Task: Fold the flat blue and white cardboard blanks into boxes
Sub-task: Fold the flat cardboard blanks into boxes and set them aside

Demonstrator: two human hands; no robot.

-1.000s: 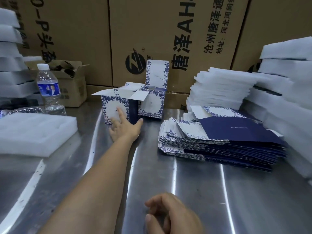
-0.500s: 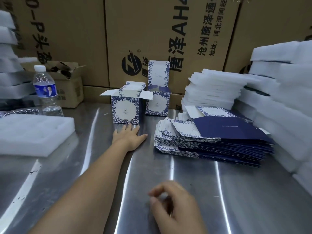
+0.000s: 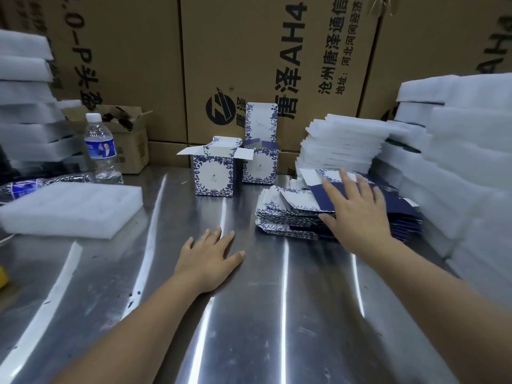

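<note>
Cardboard blanks lie in a slumped stack on the steel worktop, just right of the open box and a little nearer the person. The right grip is spread flat over the top blank, fingers straight, thumb at the stack's near edge, clasping nothing yet. The left grip rests palm-down on the worktop in front of the open box, fingers straight, empty. To my eye these blanks are light and thin, stiff across the panels but ready to bend at the creases. The printed faces look smooth, so the top one may slide or drag a neighbour along. I'd pinch it at the near edge, thumb underneath, and peel it off alone, sparing the loose flaps.
</note>
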